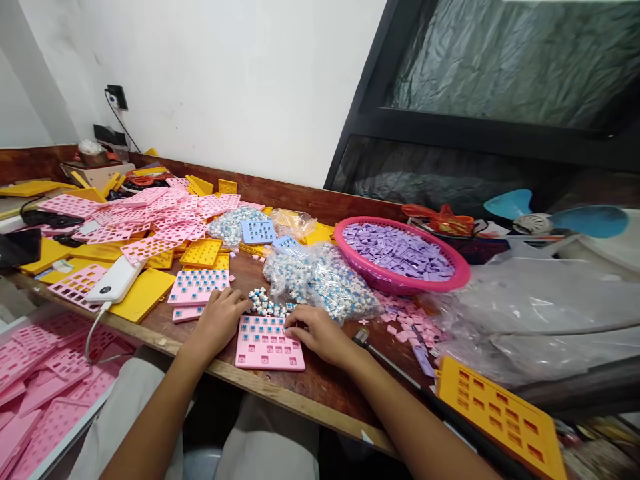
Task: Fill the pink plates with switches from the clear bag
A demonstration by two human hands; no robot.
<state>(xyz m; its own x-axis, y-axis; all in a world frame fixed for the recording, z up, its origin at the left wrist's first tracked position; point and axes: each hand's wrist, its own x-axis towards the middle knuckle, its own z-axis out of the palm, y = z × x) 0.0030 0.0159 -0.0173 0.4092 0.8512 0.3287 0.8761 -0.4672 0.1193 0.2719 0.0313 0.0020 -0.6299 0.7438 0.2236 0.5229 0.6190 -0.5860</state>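
Observation:
A pink grid tray [269, 347] lies near the front edge of the wooden bench, its top rows filled with small blue-and-white switches. My left hand [220, 320] rests at the tray's left edge, fingers curled toward a small heap of loose switches [266, 305]. My right hand [316, 331] sits on the tray's upper right corner, fingertips pinched together on something I cannot make out. A clear bag of the same switches [320, 277] lies just behind the heap.
A pink basket [400, 283] of purple pieces stands at the right. Pink and yellow trays [150, 223] are piled across the left of the bench, with a white power bank [116, 280]. A yellow tray [500, 413] overhangs the front right. More pink trays [35, 387] fill a bin at lower left.

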